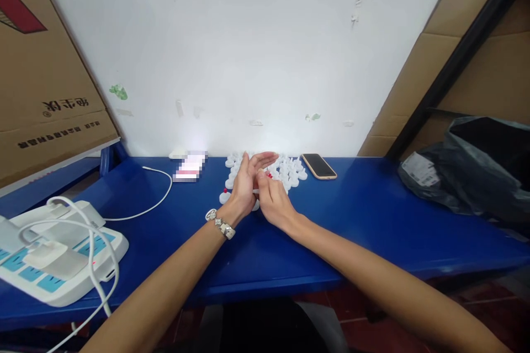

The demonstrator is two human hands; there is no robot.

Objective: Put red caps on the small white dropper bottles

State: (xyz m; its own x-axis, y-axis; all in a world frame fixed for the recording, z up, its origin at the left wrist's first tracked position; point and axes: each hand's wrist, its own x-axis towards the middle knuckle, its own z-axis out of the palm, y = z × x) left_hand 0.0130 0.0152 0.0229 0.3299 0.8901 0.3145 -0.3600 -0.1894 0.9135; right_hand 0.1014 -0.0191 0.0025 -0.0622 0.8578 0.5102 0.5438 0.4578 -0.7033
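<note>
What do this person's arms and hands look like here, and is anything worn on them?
Both forearms are bare, with no sleeves in view and no gloves. The left hand has a silver-toned, chunky-linked bracelet at its wrist. The right hand and its wrist carry nothing visible.

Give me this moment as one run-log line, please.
left hand: open, palm up | right hand: pinching small red piece | white plastic pieces: clustered on blue table | phone: right of cluster
</note>
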